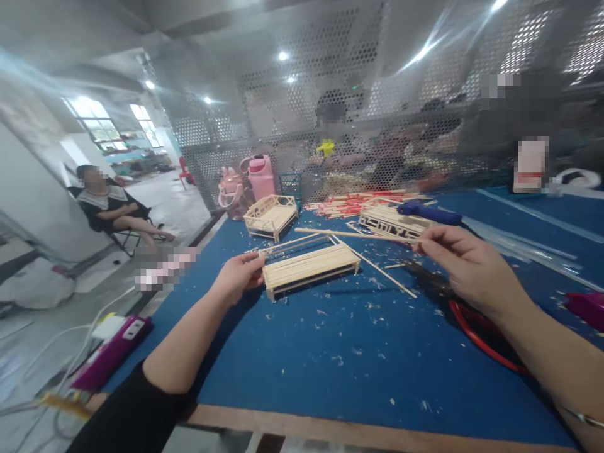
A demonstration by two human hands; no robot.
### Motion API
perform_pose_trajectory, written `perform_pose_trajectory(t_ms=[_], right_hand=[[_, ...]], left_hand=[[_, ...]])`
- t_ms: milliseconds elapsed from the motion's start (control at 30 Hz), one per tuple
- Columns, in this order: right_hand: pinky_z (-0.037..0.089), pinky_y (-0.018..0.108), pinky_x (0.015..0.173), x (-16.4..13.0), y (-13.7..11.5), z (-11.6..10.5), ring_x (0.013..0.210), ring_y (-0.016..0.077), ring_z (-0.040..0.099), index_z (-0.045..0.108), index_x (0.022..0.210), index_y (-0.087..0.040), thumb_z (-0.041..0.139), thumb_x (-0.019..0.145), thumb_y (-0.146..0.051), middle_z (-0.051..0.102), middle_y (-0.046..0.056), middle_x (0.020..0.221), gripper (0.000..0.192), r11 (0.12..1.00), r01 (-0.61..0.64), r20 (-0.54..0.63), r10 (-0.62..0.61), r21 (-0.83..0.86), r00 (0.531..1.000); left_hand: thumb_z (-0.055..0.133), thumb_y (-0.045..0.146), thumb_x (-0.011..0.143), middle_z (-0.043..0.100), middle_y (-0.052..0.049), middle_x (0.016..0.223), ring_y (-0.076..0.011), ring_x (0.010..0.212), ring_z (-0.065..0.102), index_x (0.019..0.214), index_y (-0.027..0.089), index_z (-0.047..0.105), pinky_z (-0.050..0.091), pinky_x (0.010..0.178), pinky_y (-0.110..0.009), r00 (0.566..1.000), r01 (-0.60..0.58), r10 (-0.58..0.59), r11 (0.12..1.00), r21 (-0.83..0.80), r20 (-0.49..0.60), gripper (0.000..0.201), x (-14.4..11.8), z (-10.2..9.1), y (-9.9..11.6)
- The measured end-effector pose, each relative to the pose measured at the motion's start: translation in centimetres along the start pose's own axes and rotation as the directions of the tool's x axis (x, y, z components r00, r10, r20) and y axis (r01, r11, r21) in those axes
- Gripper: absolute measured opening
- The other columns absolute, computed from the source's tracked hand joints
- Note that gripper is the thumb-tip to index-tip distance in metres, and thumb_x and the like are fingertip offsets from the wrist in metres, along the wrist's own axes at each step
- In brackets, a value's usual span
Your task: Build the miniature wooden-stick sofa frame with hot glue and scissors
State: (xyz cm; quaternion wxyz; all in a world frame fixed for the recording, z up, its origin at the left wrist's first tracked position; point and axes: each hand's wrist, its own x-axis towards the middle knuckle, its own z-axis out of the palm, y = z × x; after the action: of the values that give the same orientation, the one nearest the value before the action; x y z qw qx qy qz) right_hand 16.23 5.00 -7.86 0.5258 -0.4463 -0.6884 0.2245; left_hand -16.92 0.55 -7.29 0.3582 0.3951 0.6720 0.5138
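Observation:
My left hand (pixel 241 277) grips the left end of a small wooden model bench (pixel 314 264) made of thin sticks, which rests on the blue tabletop. Between the fingertips of my right hand (pixel 465 261) is one end of a thin wooden stick (pixel 353 234), its far end pointing left above the bench's back. Another loose stick (pixel 387 277) lies on the table just right of the bench. Under my right hand lies a pair of scissors (pixel 479 333) with red handles, partly hidden by the wrist.
Two more stick models, a chair (pixel 272 217) and a bench-like piece (pixel 394 220), stand farther back beside a blue-handled tool (pixel 429 214). Behind them are piled red-tipped sticks (pixel 349 204) and pink bottles (pixel 261 179). A purple power strip (pixel 113 352) is at left; a person (pixel 113 204) sits beyond.

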Motion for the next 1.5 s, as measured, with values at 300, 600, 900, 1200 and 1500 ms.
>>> perform_pose_trajectory(t_ms=[300, 600, 900, 1200, 1500], right_hand=[[0.043, 0.028, 0.062, -1.5, -1.6, 1.3, 0.066, 0.0162, 0.058, 0.056, 0.074, -0.021, 0.048, 0.085, -0.027, 0.064, 0.002, 0.071, 0.015, 0.86, 0.453, 0.258, -0.395, -0.235, 0.882], [0.04, 0.031, 0.071, -3.9, -4.5, 0.8, 0.073, 0.0169, 0.058, 0.055, 0.081, -0.018, 0.045, 0.09, -0.021, 0.066, 0.004, 0.074, 0.014, 0.65, 0.669, 0.254, -0.622, -0.361, 0.741], [0.046, 0.033, 0.071, -5.8, -2.2, -2.7, 0.084, 0.0236, 0.063, 0.05, 0.11, -0.016, 0.042, 0.088, -0.035, 0.066, 0.013, 0.098, 0.03, 0.776, 0.079, 0.137, 0.009, -0.626, 0.99], [0.044, 0.028, 0.063, -4.8, -0.3, -5.7, 0.078, 0.0232, 0.064, 0.049, 0.117, -0.016, 0.055, 0.075, -0.028, 0.068, 0.01, 0.091, 0.044, 0.579, -0.136, 0.239, 0.524, -0.804, 0.818], [0.045, 0.027, 0.063, -7.2, -4.2, -2.7, 0.068, 0.0174, 0.058, 0.054, 0.109, -0.02, 0.05, 0.062, -0.02, 0.064, 0.001, 0.079, 0.047, 0.896, -0.154, 0.341, 0.311, -0.416, 0.887]], left_hand=[[0.047, 0.027, 0.084, 0.066, -0.009, 0.093, -0.0219, 0.094, 0.058, 0.092, 0.017, 0.064, 0.043, 0.089, -0.037, 0.56, -0.679, 0.828, 0.437, 0.591, 0.032, 0.022, -4.3, 2.8, 2.0], [0.036, 0.027, 0.09, 0.05, 0.003, 0.056, -0.0124, 0.053, 0.044, 0.067, 0.018, 0.056, 0.031, 0.051, -0.024, 0.636, -0.731, 0.475, 0.623, 0.277, 0.608, 0.032, -10.1, 11.1, 4.3], [0.037, 0.025, 0.087, 0.046, 0.004, 0.055, -0.0125, 0.056, 0.043, 0.063, 0.019, 0.053, 0.03, 0.055, -0.024, 0.63, -0.72, 0.46, 0.648, 0.249, 0.625, 0.03, -10.0, 10.1, 2.7], [0.037, 0.025, 0.087, 0.061, -0.002, 0.065, -0.0158, 0.061, 0.052, 0.067, 0.019, 0.059, 0.034, 0.059, -0.026, 0.665, -0.732, 0.492, 0.576, 0.363, 0.561, 0.03, -9.5, 10.5, 1.9], [0.038, 0.028, 0.087, 0.059, -0.001, 0.059, -0.0163, 0.058, 0.054, 0.075, 0.019, 0.064, 0.037, 0.06, -0.026, 0.729, -0.682, 0.574, 0.654, 0.326, 0.373, 0.03, -9.4, 10.2, 2.0]])
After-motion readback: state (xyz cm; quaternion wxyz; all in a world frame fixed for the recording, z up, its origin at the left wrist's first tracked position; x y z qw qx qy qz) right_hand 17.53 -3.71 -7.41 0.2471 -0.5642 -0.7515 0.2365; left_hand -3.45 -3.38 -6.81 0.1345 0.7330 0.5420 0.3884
